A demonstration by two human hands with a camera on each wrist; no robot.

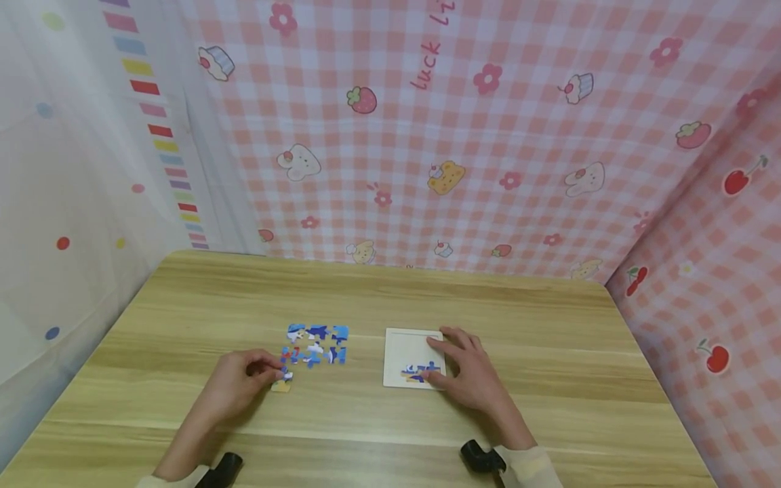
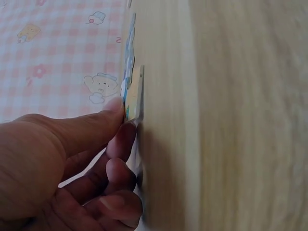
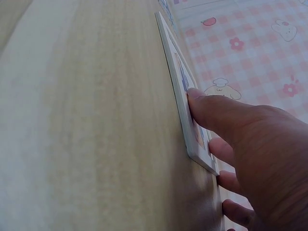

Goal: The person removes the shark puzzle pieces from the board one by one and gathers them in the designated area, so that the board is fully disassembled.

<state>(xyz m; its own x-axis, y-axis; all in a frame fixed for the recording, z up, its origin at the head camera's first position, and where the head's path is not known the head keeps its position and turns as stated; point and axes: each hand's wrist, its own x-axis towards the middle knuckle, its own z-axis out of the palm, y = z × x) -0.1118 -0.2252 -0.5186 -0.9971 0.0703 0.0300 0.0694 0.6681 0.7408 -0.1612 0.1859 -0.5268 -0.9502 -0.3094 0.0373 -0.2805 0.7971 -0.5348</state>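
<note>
My left hand [image 1: 241, 381] pinches a jigsaw puzzle piece [image 2: 134, 98] with yellow on it between thumb and fingers, low over the table. In the head view the yellow piece [image 1: 281, 388] shows just past those fingertips. Two rows of blue, white and red loose puzzle pieces [image 1: 314, 355] lie just beyond it. To the right is a square white puzzle tray [image 1: 399, 346], with a few joined pieces [image 1: 415, 374] along its lower edge. My right hand [image 1: 470, 371] rests on the tray's right side, its thumb pressing at the pieces and its fingers spread along the edge.
All this lies on a wood-grain table [image 1: 366, 427]. Behind it hangs a pink checked cloth [image 1: 403, 224], and a similar cloth [image 1: 689, 325] closes the right side. A white dotted cloth [image 1: 91, 203] is at the left. Black wrist devices [image 1: 482, 457] sit near both sleeves.
</note>
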